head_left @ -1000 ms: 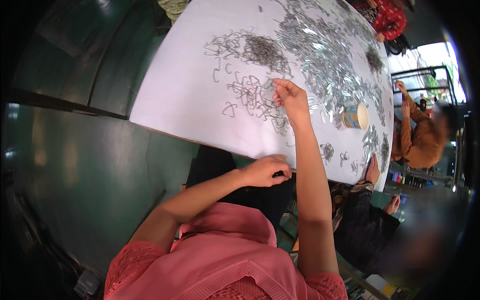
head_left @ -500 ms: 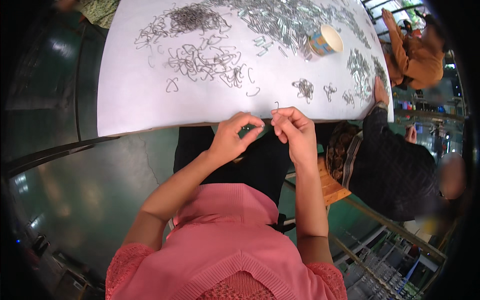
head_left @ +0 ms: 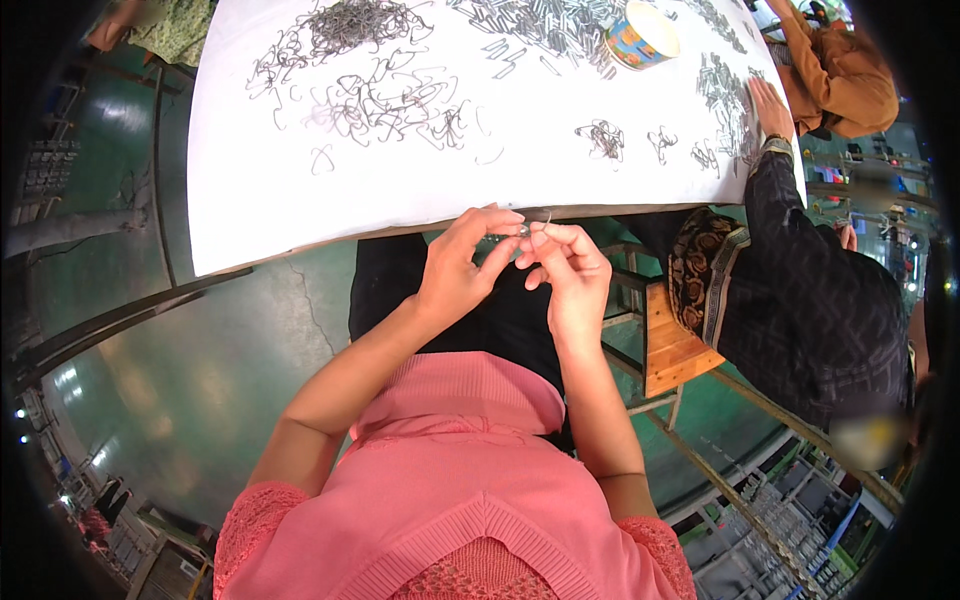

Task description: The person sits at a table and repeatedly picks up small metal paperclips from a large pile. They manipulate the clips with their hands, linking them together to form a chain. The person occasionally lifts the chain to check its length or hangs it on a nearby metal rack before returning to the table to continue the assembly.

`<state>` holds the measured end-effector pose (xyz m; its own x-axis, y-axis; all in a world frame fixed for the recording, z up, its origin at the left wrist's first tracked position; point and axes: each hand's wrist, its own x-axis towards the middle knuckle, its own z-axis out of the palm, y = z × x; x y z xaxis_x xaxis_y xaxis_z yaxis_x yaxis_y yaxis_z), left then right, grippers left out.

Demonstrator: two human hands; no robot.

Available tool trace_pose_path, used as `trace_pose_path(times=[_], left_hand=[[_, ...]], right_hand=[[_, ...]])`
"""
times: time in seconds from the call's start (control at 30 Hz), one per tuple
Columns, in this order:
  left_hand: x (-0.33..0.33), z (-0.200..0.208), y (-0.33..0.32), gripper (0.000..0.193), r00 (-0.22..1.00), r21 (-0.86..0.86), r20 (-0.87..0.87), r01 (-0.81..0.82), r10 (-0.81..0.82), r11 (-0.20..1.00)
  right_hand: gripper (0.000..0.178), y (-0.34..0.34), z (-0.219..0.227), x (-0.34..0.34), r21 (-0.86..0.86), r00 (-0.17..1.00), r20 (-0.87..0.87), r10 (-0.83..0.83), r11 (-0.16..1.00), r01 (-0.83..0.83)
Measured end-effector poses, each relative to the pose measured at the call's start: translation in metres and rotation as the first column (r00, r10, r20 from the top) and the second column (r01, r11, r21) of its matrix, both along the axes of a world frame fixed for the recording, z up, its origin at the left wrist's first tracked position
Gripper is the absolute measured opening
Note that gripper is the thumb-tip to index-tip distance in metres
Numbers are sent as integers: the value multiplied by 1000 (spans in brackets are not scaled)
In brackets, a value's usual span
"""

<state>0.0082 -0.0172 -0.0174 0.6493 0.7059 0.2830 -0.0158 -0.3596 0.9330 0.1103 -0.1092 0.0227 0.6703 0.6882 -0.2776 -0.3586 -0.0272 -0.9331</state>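
In front of the table's near edge, my left hand (head_left: 450,265) is closed, thumb and forefinger pinching a small shiny piece (head_left: 507,235) that they mostly hide. Close to its right, my right hand (head_left: 570,278) pinches a thin bent wire hook (head_left: 547,217), whose curved end sticks up above the fingertips. The fingertips of both hands almost meet; whether the two pieces touch I cannot tell. Beyond them on the white tabletop (head_left: 250,205) lie a loose spread of wire hooks (head_left: 390,105) and a denser heap of hooks (head_left: 350,25).
Many small silvery pieces (head_left: 540,30) lie at the far middle, beside a patterned paper cup (head_left: 642,38). Small hook clusters (head_left: 603,140) lie at right. A co-worker's hand (head_left: 770,108) rests by more silvery pieces (head_left: 722,90). A wooden stool (head_left: 678,340) stands at my right.
My right hand has moved left with the wire hook, bringing its fingertips up to those of my left hand. The hook now tilts more. The whole view has shifted slightly.
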Motion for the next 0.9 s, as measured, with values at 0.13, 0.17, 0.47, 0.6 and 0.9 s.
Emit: trace_pose_path(times=[0.13,0.17,0.47,0.6,0.9], left_hand=[[-2,-1,19,24,993,150,85,74,-87,986],[3,-1,29,23,996,154,78,26,-39,988],[114,-4,180,18,864,389,-477,44,161,920],[121,3,168,19,775,433,-602,117,190,894],[118,-3,153,19,832,224,-554,119,27,967]], right_hand=[[10,-8,-6,-12,85,971,231,-57,996,38],[9,-11,-4,-12,75,967,250,-52,997,34],[7,-17,-5,-12,125,948,310,-68,992,31],[7,-22,-8,-11,93,942,327,-79,994,51],[7,-25,-8,-6,109,936,343,-79,993,44]])
